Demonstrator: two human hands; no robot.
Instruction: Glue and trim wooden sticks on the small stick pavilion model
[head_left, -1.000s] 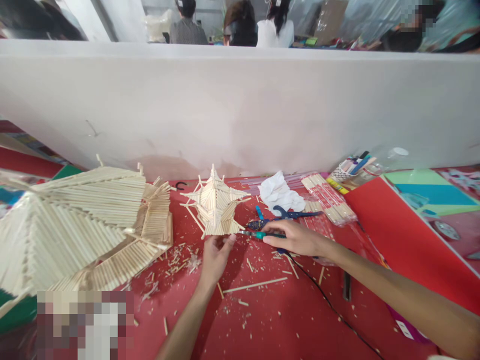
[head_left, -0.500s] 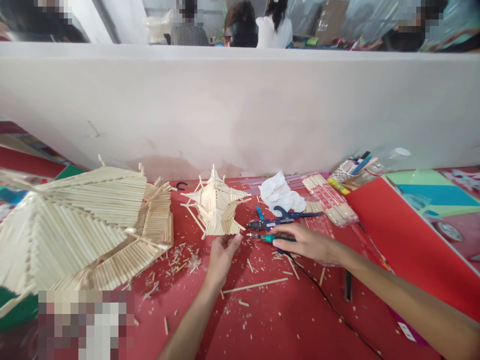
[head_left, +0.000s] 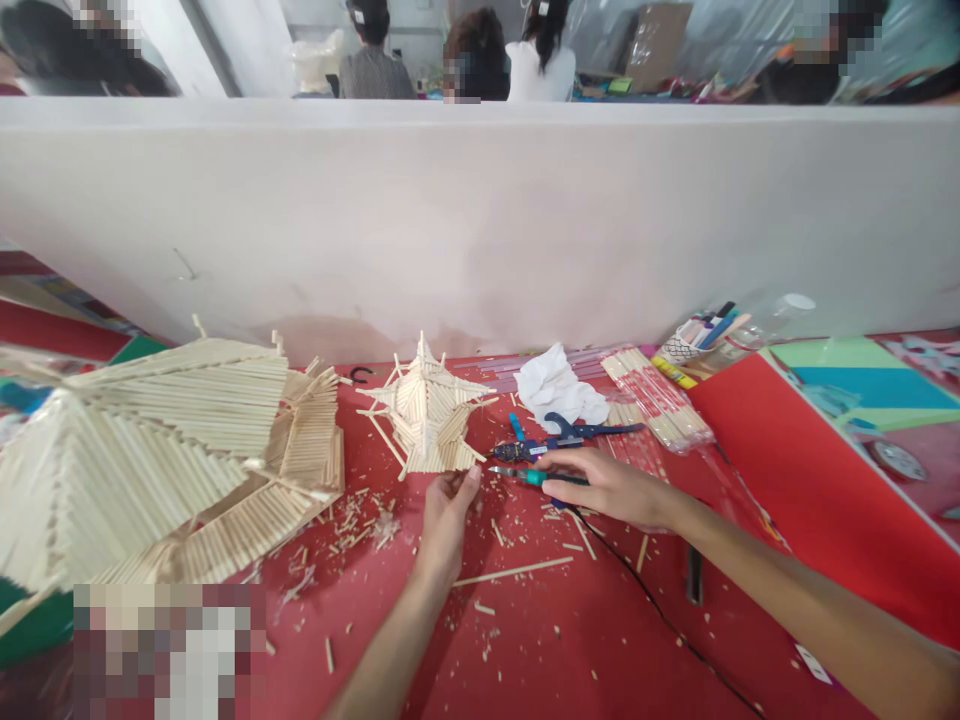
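Two hands meet near the far edge of the desk [head_left: 570,650] in the head view. Since a second ago our left hand [head_left: 446,512] has crept up, and its curled fingertips now touch the lower rim of the small stick model [head_left: 427,405]; we cannot tell whether they pinch anything. Our right hand [head_left: 611,490], closed around the green-handled tool [head_left: 531,477], has drawn the tip just off the model. Pale and peaked, the model stands upright among splinters.

Person, upper limbs, two items.
- Left grip [head_left: 444,510]: is showing bare, with nothing worn on the fingers or wrist, and is joining a slim, uncovered left forearm [head_left: 390,640].
- Right grip [head_left: 607,487]: is showing bare likewise, and is joining a longer stretch of uncovered right forearm [head_left: 795,600].
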